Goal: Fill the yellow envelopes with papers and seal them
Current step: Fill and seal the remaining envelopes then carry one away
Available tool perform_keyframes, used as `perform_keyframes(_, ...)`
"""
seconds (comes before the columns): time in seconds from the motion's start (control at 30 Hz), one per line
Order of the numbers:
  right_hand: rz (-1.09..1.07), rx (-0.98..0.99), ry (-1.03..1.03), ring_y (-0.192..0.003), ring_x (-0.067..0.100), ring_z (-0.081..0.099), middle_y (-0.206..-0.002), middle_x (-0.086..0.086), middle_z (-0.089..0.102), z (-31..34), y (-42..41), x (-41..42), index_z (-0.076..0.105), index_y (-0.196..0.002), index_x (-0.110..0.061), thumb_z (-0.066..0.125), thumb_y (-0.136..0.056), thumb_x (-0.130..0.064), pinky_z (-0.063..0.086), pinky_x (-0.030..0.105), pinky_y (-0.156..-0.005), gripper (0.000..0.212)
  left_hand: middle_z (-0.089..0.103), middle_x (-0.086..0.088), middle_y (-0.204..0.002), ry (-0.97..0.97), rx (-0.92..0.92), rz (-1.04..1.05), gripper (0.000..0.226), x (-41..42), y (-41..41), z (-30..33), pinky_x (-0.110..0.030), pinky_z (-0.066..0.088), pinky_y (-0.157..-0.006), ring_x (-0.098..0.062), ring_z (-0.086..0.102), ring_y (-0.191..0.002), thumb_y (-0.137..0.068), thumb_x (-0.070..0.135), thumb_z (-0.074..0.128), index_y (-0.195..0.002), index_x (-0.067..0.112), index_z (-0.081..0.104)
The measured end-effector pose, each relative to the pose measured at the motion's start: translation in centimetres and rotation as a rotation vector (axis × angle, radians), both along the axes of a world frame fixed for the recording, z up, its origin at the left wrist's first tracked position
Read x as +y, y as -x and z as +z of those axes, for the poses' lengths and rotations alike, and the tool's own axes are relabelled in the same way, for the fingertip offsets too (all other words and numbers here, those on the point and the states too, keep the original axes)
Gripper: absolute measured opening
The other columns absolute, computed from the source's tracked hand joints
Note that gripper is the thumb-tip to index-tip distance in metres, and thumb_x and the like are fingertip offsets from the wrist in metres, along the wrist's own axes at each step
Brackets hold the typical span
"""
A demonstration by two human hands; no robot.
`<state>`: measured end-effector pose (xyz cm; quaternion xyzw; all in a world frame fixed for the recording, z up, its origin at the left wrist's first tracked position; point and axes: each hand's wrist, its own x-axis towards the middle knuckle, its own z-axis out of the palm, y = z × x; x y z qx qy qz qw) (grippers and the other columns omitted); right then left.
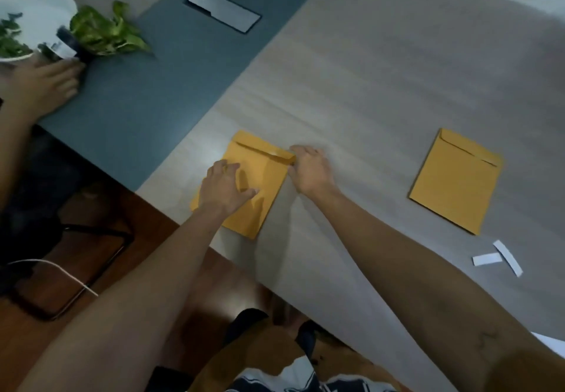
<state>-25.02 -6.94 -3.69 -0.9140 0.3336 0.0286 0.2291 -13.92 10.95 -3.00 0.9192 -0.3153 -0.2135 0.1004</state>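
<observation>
The near yellow envelope (pixel 260 174) lies flat on the pale grey table (pixel 382 85), close to its near edge, directly beneath both hands. The left hand (pixel 226 186) rests on the envelope's left half, fingers spread and nearly straight, pressing the paper down. The right hand (pixel 308 168) sits at the envelope's upper right corner, fingers curled, pinching the end of the folded flap (pixel 263 150); the flap lies down across the top of the envelope, with a pale sliver showing at the corner under the fingertips. Whether the flap is fully stuck cannot be told.

A second yellow envelope (pixel 455 180) lies flat well to the right of the right hand, flap down, untouched. Just nearer than it, beside the right forearm, lie two white strips (pixel 498 258), one overlapping the other.

Far beyond the left hand, on the blue-grey band of the table (pixel 146 101), another person's hand (pixel 42 89) rests next to a white planter (pixel 36 9) with green leaves (pixel 104 30). A silver cover plate (pixel 223 11) is set into that band. Below the table edge, a dark chair frame (pixel 91 257) stands on a wooden floor (pixel 36 339).
</observation>
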Motion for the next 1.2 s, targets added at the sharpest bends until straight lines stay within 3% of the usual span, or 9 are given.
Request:
perform_keyframes(0.17, -0.006, 0.027, 0.024, -0.123, 0.028, 0.045, -0.132, 0.004, 0.056, -1.2, -1.9, -0.5, 0.056, -0.131, -0.024, 0.056, -0.092, -0.024, 0.038, 0.038, -0.105, 0.039, 0.022, -0.008, -0.159, -0.036, 0.020, -0.016, 0.081, 1.4, -0.9, -1.1, -0.045, 0.029, -0.114, -0.027, 0.018, -0.146, -0.082, 0.062, 0.064, -0.147, 0.019, 0.039)
perform_keyframes(0.3, -0.048, -0.019, 0.073, -0.117, 0.027, 0.049, -0.122, 0.004, 0.062, -1.8, -2.4, -1.0, 0.067, -0.119, -0.021, 0.048, -0.096, -0.021, 0.041, 0.036, -0.099, 0.030, 0.031, -0.010, -0.149, -0.033, -0.005, -0.032, 0.077, 1.1, -0.8, -1.6, -0.042, 0.034, -0.110, -0.028, 0.029, -0.137, -0.081, 0.062, 0.065, -0.142, 0.019, 0.045)
perform_keyframes(0.43, -0.165, -0.098, 0.048, -0.106, 0.031, 0.052, -0.108, 0.015, 0.065, -1.1, -1.5, -1.5, 0.065, -0.109, -0.008, 0.045, -0.099, -0.015, 0.045, 0.038, -0.087, 0.024, 0.044, -0.010, -0.132, -0.006, -0.080, -0.086, 0.074, -0.1, -0.3, -1.4, -0.039, 0.038, -0.103, -0.028, 0.040, -0.124, -0.081, 0.063, 0.064, -0.140, 0.019, 0.048)
perform_keyframes(0.57, -0.320, -0.149, -0.094, -0.087, 0.033, 0.061, -0.097, 0.018, 0.064, -0.8, 1.5, -2.5, 0.060, -0.103, -0.008, 0.043, -0.100, -0.011, 0.044, 0.033, -0.067, 0.018, 0.044, -0.009, -0.130, 0.021, -0.103, -0.187, 0.074, -2.0, 1.1, -1.2, -0.038, 0.039, -0.100, -0.027, 0.040, -0.122, -0.081, 0.062, 0.064, -0.140, 0.021, 0.047)
perform_keyframes(0.77, -0.454, -0.103, -0.099, -0.100, 0.036, 0.058, -0.107, 0.021, 0.064, -0.5, 9.8, -4.0, 0.058, -0.114, -0.006, 0.041, -0.100, -0.012, 0.050, 0.040, -0.079, 0.023, 0.037, -0.002, -0.146, 0.065, -0.099, -0.439, 0.076, -6.7, 5.5, -1.0, -0.040, 0.036, -0.105, -0.024, 0.035, -0.132, -0.080, 0.063, 0.066, -0.141, 0.023, 0.046)
perform_keyframes(0.93, -0.586, -0.092, -0.068, -0.089, 0.034, 0.060, -0.097, 0.017, 0.065, -0.3, 17.6, -3.8, 0.058, -0.101, -0.006, 0.040, -0.097, -0.010, 0.050, 0.038, -0.070, 0.020, 0.035, 0.001, -0.154, 0.106, -0.078, -0.634, 0.076, -10.3, 11.2, -1.1, -0.039, 0.029, -0.111, -0.023, 0.031, -0.139, -0.076, 0.060, 0.072, -0.138, 0.022, 0.050)
perform_keyframes(1.13, -0.755, 0.021, -0.080, -0.090, 0.038, 0.057, -0.098, 0.022, 0.063, -0.6, 25.8, -2.6, 0.057, -0.103, -0.004, 0.040, -0.093, -0.009, 0.041, 0.035, -0.065, 0.021, 0.044, -0.001, -0.142, 0.100, -0.035, -0.801, 0.080, -12.6, 17.7, -1.3, -0.037, 0.033, -0.108, -0.022, 0.037, -0.132, -0.076, 0.060, 0.071, -0.138, 0.017, 0.047)
perform_keyframes(1.2, -0.779, 0.057, -0.064, -0.098, 0.038, 0.055, -0.101, 0.021, 0.063, -0.9, 28.0, -2.1, 0.058, -0.107, -0.002, 0.042, -0.092, -0.009, 0.044, 0.037, -0.070, 0.023, 0.042, 0.000, -0.140, 0.103, -0.051, -0.861, 0.078, -12.7, 19.5, -1.1, -0.035, 0.034, -0.104, -0.022, 0.038, -0.129, -0.076, 0.060, 0.071, -0.137, 0.017, 0.047)
